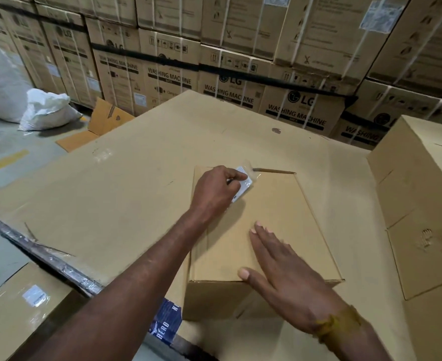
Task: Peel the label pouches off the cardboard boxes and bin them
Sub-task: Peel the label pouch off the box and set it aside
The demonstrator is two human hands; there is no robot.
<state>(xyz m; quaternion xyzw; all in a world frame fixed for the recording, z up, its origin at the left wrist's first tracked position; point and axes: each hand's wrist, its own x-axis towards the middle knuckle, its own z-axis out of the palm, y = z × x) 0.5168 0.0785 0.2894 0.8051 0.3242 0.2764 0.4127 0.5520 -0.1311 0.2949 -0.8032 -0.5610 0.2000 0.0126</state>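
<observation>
A small plain cardboard box (287,217) lies on a big flat carton (149,165) in front of me. My left hand (218,191) pinches a clear label pouch with white paper inside (244,182) near the box's far left corner; the pouch is lifted and crumpled off the surface. My right hand (285,269) lies flat with straight fingers on the box's near top, pressing it down.
More plain boxes (417,204) stand stacked at the right. A box with a label pouch (35,295) sits low at the left. White sacks (45,108) lie on the floor at the far left. A wall of strapped washing machine cartons (227,61) rises behind.
</observation>
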